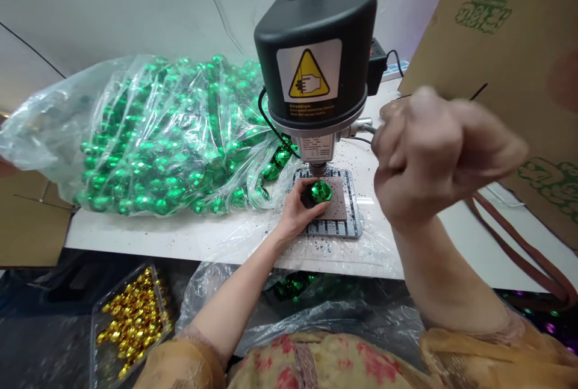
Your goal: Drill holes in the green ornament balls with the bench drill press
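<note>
A shiny green faceted ball (321, 192) sits under the spindle of a black-topped bench drill press (316, 21). Thumb and fingers of my left hand (293, 213) pinch it from the left side. Beneath the ball lies a brownish square board (339, 211) on the slotted metal base plate (354, 229). My right hand (418, 160), raised at the right and slightly blurred, is closed around the feed lever (366, 127) on the machine's side. Most of the lever is hidden in the fist. Small dark shavings are scattered about the base.
A large clear plastic bag (158, 136) of green balls lies left of the machine. Cardboard boxes (501, 76) stand at the right. A clear bin (94, 341) of gold balls is at lower left. More plastic sheeting (203, 292) hangs below the white table edge. A brown strap (510, 247) lies at right.
</note>
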Available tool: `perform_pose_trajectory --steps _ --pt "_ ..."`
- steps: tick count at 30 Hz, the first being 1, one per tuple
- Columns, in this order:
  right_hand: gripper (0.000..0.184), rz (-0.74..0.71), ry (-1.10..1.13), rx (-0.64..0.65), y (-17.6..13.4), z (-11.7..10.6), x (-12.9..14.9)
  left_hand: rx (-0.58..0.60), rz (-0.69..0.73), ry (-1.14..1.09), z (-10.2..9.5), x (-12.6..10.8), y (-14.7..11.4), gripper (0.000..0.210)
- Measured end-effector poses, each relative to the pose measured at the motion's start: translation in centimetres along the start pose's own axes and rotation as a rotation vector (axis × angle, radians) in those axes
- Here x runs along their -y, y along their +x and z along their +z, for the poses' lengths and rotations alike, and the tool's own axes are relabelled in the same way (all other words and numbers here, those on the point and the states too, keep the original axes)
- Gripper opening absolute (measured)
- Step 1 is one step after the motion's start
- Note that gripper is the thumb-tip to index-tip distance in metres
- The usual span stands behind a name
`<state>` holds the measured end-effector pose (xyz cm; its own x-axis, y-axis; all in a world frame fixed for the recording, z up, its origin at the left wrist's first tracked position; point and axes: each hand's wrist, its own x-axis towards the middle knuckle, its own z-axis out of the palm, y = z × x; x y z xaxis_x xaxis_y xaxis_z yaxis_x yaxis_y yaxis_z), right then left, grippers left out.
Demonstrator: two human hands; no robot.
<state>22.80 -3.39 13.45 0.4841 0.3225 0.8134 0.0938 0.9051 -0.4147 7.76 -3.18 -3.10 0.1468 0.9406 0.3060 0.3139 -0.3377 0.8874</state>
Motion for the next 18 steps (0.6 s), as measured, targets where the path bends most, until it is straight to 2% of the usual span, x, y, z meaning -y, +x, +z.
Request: perform_pose_trajectory --steps 5,10,15,18 --pt "0.044 0.126 0.036 0.098 3.9 1.6 0.6 -0.090 -0.008 -0.044 0.3 -0.2 -0.4 0.050" --pt "0.045 0.155 0.025 0.096 4.7 1.5 -0.3 -0.272 -0.007 0.036 -0.1 0.0 -2.0 0.051" --pt "0.046 0.091 0.035 0.069 4.4 1.9 -0.5 -0.324 0.203 0.056 -1.4 -0.7 -3.9 0.049" --pt "0.046 0.076 0.060 0.038 4.4 2.1 -0.6 -0.330 0.271 0.059 -2.1 -1.8 -4.8 0.050"
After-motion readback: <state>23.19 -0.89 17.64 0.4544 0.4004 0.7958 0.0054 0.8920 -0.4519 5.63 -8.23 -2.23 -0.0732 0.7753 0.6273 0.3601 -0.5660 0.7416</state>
